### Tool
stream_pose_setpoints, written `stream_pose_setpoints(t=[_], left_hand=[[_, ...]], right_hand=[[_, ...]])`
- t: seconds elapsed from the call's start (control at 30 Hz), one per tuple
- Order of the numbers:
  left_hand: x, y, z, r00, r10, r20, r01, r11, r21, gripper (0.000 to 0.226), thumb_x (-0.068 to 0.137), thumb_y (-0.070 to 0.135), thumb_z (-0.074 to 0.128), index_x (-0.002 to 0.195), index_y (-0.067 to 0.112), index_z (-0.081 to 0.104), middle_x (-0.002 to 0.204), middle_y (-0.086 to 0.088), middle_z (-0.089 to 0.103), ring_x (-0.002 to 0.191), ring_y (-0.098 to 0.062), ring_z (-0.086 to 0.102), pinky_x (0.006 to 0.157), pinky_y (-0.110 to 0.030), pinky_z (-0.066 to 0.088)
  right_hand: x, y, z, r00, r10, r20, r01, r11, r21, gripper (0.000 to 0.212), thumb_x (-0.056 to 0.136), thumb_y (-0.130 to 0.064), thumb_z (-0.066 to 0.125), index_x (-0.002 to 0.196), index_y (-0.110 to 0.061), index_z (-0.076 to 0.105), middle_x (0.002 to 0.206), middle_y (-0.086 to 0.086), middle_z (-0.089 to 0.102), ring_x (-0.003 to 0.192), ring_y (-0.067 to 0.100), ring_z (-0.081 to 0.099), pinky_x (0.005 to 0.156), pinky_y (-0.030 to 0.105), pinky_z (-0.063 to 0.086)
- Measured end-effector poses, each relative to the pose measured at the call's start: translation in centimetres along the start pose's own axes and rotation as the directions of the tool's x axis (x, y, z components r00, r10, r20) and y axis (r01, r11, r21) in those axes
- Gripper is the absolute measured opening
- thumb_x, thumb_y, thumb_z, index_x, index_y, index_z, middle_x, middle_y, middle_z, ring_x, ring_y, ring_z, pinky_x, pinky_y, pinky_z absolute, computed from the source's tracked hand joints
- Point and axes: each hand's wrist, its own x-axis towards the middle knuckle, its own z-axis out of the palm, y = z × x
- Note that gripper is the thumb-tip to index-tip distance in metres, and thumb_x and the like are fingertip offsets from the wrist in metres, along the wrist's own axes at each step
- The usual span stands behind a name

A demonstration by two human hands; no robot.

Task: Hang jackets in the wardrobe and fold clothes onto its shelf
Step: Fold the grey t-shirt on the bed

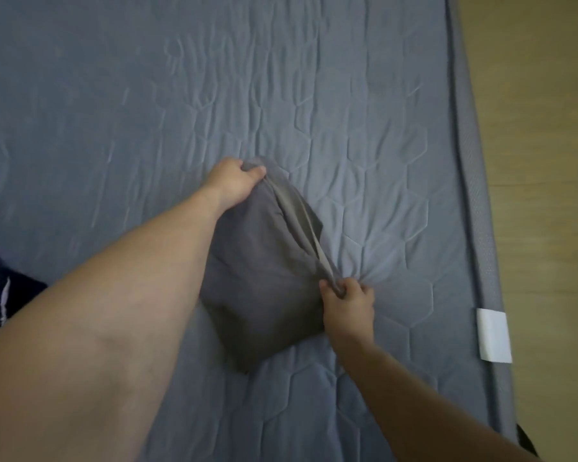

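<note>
A blue-grey quilted mattress (pixel 314 95) fills the view, wooden floor (pixel 548 161) at its right. On it lies a folded grey garment (pixel 257 278); the left hand (pixel 234 185) grips its far corner, the right hand (pixel 347 305) pinches its near edge.

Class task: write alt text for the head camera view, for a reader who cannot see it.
Two bare hands, left hand and right hand, grip opposite ends of a folded grey garment on a blue-grey quilted mattress. A white tag sits on the mattress edge beside a wooden floor.
</note>
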Motion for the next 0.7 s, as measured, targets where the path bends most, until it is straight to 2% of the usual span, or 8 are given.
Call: stream_pose_setpoints(t=[0.1,0.17,0.23,0.37,0.47,0.53,0.6,0.7], left_hand=[[0.1,-0.7,0.0,0.999,-0.041,0.018,0.041,0.998,-0.041,0.076,0.086,0.068,0.051,0.128,0.005,0.056,0.133,-0.014,0.058,0.121,-0.031,0.055,0.100,-0.035,0.040],[-0.6,-0.9,-0.3,0.986,-0.069,0.153,0.086,0.991,-0.107,0.096,0.072,0.076,0.061,0.141,0.013,0.037,0.137,-0.003,0.049,0.124,-0.025,0.050,0.100,-0.035,0.038],[-0.8,-1.6,-0.4,0.976,-0.041,0.215,0.057,0.996,-0.070,0.104,0.061,0.071,0.075,0.141,0.018,0.038,0.133,0.004,0.050,0.119,-0.019,0.052,0.102,-0.033,0.039],[-1.0,-2.9,-0.9,0.986,0.088,0.143,-0.090,0.996,0.009,0.065,0.073,0.064,0.071,0.120,0.019,0.067,0.119,0.000,0.069,0.111,-0.021,0.063,0.098,-0.033,0.048],[-1.9,-3.6,-2.2,0.997,0.026,0.075,-0.028,0.999,0.034,0.072,0.078,0.073,0.058,0.117,0.013,0.067,0.119,-0.008,0.068,0.111,-0.027,0.063,0.089,-0.029,0.046],[-2.9,-4.0,-3.3,0.996,-0.080,0.044,0.078,0.996,0.035,0.084,0.078,0.075,0.055,0.125,0.005,0.061,0.128,-0.014,0.062,0.115,-0.030,0.060,0.094,-0.032,0.046],[-4.5,-4.3,-5.2,0.979,-0.173,0.104,0.188,0.970,-0.153,0.075,0.075,0.063,0.064,0.123,0.006,0.061,0.119,-0.012,0.065,0.103,-0.026,0.065,0.088,-0.033,0.050],[-7.4,-4.3,-9.1,0.932,-0.233,0.277,0.336,0.842,-0.421,0.038,0.051,0.035,0.060,0.083,0.015,0.064,0.078,-0.008,0.067,0.062,-0.021,0.062,0.062,-0.025,0.046]], right_hand=[[0.9,-0.1,-0.2,0.992,0.124,-0.038,-0.111,0.966,0.233,0.023,0.092,-0.028,0.062,0.078,-0.013,0.051,0.109,0.023,0.057,0.080,0.023,0.051,0.074,0.032,0.042],[0.6,-0.3,-0.3,0.960,0.276,-0.042,-0.224,0.853,0.472,0.024,0.089,-0.027,0.067,0.093,-0.014,0.048,0.106,0.016,0.057,0.075,0.015,0.051,0.073,0.028,0.041],[0.3,-0.3,-0.2,0.929,0.363,0.068,-0.335,0.749,0.571,0.047,0.085,-0.033,0.071,0.116,-0.015,0.041,0.110,0.009,0.052,0.085,0.017,0.055,0.083,0.034,0.047],[-0.6,-0.4,0.9,0.894,0.375,0.246,-0.444,0.667,0.598,0.059,0.087,-0.038,0.069,0.132,-0.011,0.041,0.126,0.009,0.055,0.115,0.030,0.056,0.103,0.049,0.045],[-0.9,-1.1,1.3,0.918,0.329,0.223,-0.381,0.567,0.730,0.037,0.094,-0.027,0.062,0.125,-0.012,0.050,0.129,0.013,0.058,0.116,0.030,0.057,0.104,0.049,0.044],[-0.7,-2.1,1.3,0.913,0.315,0.259,-0.392,0.505,0.769,0.038,0.094,-0.023,0.061,0.128,-0.006,0.053,0.126,0.015,0.061,0.114,0.031,0.059,0.103,0.049,0.045],[-0.7,-4.0,0.9,0.892,0.293,0.344,-0.450,0.498,0.741,0.037,0.093,-0.015,0.061,0.126,0.001,0.057,0.121,0.020,0.064,0.111,0.035,0.061,0.099,0.049,0.048],[-0.9,-7.7,-0.8,0.920,0.245,0.307,-0.392,0.581,0.713,0.033,0.082,-0.002,0.053,0.114,0.002,0.059,0.097,0.019,0.064,0.086,0.034,0.063,0.079,0.045,0.052]])
